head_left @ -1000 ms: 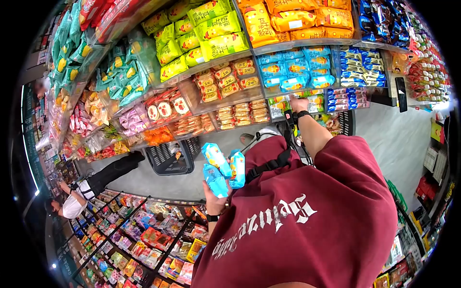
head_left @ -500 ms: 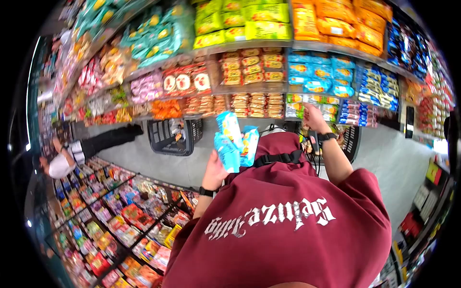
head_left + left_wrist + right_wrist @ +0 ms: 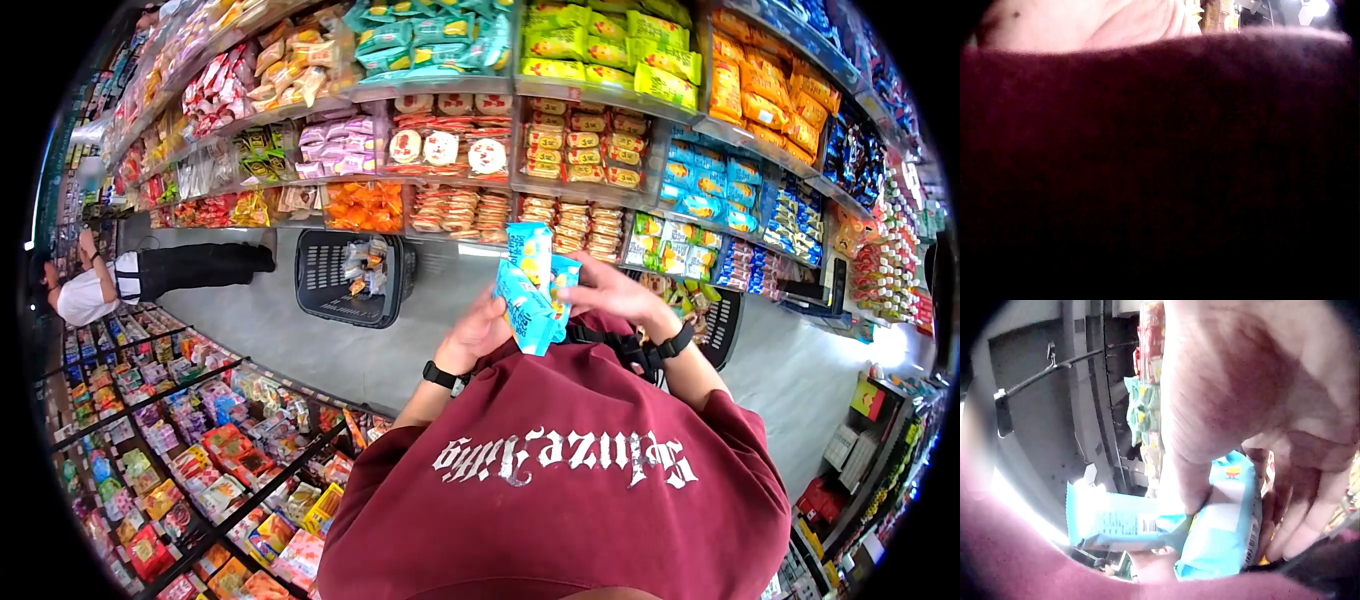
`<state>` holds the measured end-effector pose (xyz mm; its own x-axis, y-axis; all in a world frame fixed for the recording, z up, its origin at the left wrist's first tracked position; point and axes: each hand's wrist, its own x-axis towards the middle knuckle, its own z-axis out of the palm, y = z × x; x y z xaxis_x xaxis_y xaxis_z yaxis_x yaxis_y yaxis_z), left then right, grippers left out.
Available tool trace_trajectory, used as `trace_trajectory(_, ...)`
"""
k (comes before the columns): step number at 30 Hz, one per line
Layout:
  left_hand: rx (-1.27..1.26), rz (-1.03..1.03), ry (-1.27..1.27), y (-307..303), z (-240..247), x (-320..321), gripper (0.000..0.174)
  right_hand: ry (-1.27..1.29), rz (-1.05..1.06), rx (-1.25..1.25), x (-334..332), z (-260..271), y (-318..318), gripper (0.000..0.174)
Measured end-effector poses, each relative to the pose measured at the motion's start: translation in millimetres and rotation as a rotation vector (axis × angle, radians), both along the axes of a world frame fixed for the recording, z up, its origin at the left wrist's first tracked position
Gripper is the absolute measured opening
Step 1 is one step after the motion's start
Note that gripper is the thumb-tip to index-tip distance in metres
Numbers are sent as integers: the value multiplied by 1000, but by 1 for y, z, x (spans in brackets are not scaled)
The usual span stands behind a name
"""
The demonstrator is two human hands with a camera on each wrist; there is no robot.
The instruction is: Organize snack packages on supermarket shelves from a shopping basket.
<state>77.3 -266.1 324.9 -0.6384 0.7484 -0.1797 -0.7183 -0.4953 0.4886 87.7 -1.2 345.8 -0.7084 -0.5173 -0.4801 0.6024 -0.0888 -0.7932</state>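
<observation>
In the head view my left hand (image 3: pixel 478 330) grips several blue snack packets (image 3: pixel 528 315) in front of the chest. From the other side my right hand (image 3: pixel 618 298) has come to the same packets. Seen from the right wrist, the thumb of the right hand (image 3: pixel 1241 381) lies on one blue snack packet (image 3: pixel 1222 519) with the fingers behind it, pinching it. Another blue packet (image 3: pixel 1129 519) lies crosswise beside it. Maroon shirt cloth (image 3: pixel 1160 156) fills most of the left wrist view, hiding the left fingers and their hold.
Shelf bins ahead hold blue packets (image 3: pixel 710 185), orange packets (image 3: pixel 765 90) and green packets (image 3: pixel 610 45). A dark shopping basket (image 3: pixel 312 285) with a few packets stands on the floor; another basket (image 3: pixel 722 335) is at right. A person (image 3: pixel 100 295) stands far left, near the lower display (image 3: pixel 200 440).
My right hand has left the lower bin of green-and-white packets and moved back to the blue packets in the left hand. The head view has shifted, so the shelves appear further right.
</observation>
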Motion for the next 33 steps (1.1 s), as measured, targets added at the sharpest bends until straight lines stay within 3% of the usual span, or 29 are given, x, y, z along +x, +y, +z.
trace_trajectory(3, 44, -6, 4, -36, -12, 0, 95, -18, -52, -13, 6, -10, -49, 68)
trace_trajectory(6, 91, 68, -138, -78, -74, 20, 92, -52, -68, 22, 17, -16, -84, 62)
trace_trajectory(12, 167, 30, -159, -135, -92, 18, 83, -2, -178, 168, 38, -22, -128, 58)
trace_trajectory(14, 108, -31, -90, -154, -108, 14, 93, -19, -191, 166, 43, -18, -135, 58)
trace_trajectory(17, 132, -80, -70, -176, -120, 2, 92, -10, -263, 187, 50, -13, -146, 57)
trace_trajectory(27, 85, -136, 69, -191, -103, -4, 102, 26, -292, 158, 51, -22, -165, 52)
trace_trajectory(31, 128, -45, -20, -185, -115, 18, 100, 5, -243, 31, 37, -30, -171, 51)
trace_trajectory(33, 134, -71, -79, -196, -144, 30, 101, 30, -182, 20, 28, -32, -169, 50)
